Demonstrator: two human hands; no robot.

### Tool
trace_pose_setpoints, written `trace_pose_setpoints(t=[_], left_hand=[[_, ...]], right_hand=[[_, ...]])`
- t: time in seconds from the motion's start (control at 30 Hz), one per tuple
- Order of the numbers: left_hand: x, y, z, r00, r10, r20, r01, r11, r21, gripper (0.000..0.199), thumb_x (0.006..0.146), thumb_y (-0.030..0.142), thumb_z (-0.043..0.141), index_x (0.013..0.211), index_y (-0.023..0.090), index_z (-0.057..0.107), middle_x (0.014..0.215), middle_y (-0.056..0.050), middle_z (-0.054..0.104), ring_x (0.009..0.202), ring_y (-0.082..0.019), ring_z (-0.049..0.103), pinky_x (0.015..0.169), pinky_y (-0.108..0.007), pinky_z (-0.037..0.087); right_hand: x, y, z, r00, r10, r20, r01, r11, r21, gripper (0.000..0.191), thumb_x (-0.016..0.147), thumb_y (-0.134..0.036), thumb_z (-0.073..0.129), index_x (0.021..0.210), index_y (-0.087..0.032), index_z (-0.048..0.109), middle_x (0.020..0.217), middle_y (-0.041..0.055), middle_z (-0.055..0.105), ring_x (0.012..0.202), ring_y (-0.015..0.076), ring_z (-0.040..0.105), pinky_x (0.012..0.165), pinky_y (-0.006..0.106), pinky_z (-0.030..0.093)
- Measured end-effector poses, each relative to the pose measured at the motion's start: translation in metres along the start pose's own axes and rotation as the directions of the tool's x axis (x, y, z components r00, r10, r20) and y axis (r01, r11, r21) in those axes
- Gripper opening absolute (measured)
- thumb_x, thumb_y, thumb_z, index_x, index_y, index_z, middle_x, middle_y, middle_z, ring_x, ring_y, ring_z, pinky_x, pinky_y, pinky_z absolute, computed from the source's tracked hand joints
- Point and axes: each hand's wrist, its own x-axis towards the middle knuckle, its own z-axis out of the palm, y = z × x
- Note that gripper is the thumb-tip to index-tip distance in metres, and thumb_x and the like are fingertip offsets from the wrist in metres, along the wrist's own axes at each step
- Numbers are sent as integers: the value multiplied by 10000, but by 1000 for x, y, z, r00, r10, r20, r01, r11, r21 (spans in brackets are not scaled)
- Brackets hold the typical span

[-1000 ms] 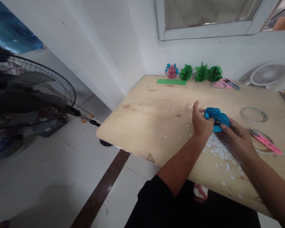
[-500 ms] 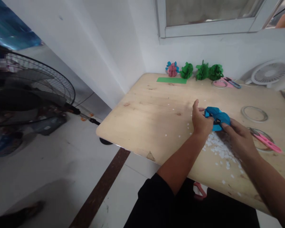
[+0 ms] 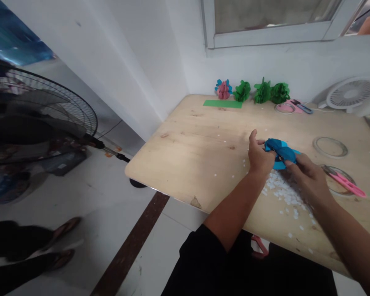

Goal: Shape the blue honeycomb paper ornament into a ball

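Between both hands, over the table, is a blue folded paper piece point(image 3: 282, 150) with rounded layers and dark gaps between them. My left hand point(image 3: 260, 158) grips its left side, thumb and fingers partly hidden by the paper. My right hand point(image 3: 308, 172) pinches its right edge between thumb and fingers. Small white paper bits point(image 3: 285, 189) lie in a heap just below the hands. To the right of my right hand lie pink-handled scissors point(image 3: 347, 183) across a roll of tape point(image 3: 333, 191).
Along the wall stand green paper shapes point(image 3: 262, 92) and a pink and blue one point(image 3: 223, 89), behind a green strip point(image 3: 222, 104). A clear ring point(image 3: 330, 147), a blue cutter point(image 3: 302, 107) and a white fan point(image 3: 351, 93) are at right. A black floor fan point(image 3: 49, 107) stands left.
The blue paper's layers have shifted and flattened slightly between my hands, which stay nearly in place. Another person's legs and sandalled feet have come further into view at lower left.
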Motion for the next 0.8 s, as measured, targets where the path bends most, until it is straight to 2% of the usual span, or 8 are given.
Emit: trace_pose_setpoints(t=[0.13, 0.33, 0.5, 0.6, 0.7, 0.8], left_hand=[[-1, 5, -2, 999, -33, 15, 33, 999, -41, 966, 586, -57, 630, 1456, 310, 429, 1177, -52, 633, 775, -106, 624, 712, -214, 518], [-4, 13, -4, 996, -86, 32, 88, 993, -79, 933, 592, -63, 617, 1444, 280, 456, 1182, -67, 638, 795, -125, 644, 618, -190, 497], [-4, 12, -3, 995, -96, 29, 98, 991, -88, 930, 597, -64, 623, 1444, 283, 454, 1186, -70, 654, 865, -151, 672, 702, -224, 529], [-4, 11, -2, 995, -99, 28, 101, 990, -96, 897, 617, -63, 622, 1433, 273, 466, 1207, -83, 659, 891, -160, 682, 714, -227, 533], [-5, 12, -1, 992, -121, 17, 123, 980, -155, 796, 686, -36, 602, 1413, 263, 479, 1208, -82, 666, 944, -166, 684, 726, -221, 534], [-10, 17, 1, 983, -184, 18, 182, 946, -269, 662, 780, 34, 602, 1400, 232, 485, 1160, -84, 678, 1009, -173, 679, 803, -246, 534]], right_hand=[[1, -4, 0, 1000, -9, 23, 7, 998, 65, 295, 863, -467, 645, 1075, -279, 726, 1084, 58, 698, 1019, 260, 647, 873, 405, 522], [3, -6, -1, 999, -25, 47, 26, 999, -21, 336, 847, -465, 635, 1115, -279, 717, 1050, 68, 673, 934, 253, 635, 805, 405, 525], [5, -3, -3, 996, -73, 53, 76, 995, -61, 354, 859, -493, 606, 1130, -293, 714, 1030, 71, 672, 913, 269, 630, 786, 435, 522], [5, -4, -3, 997, -64, 47, 67, 994, -81, 372, 851, -494, 614, 1138, -280, 716, 1030, 74, 686, 906, 259, 639, 797, 424, 530], [4, -7, -2, 999, -33, 41, 36, 996, -82, 388, 852, -480, 619, 1150, -252, 719, 1055, 87, 687, 906, 250, 644, 800, 402, 533], [3, -11, -3, 999, -24, 27, 26, 995, -93, 404, 851, -476, 616, 1154, -229, 719, 1068, 94, 672, 882, 245, 637, 779, 394, 529]])
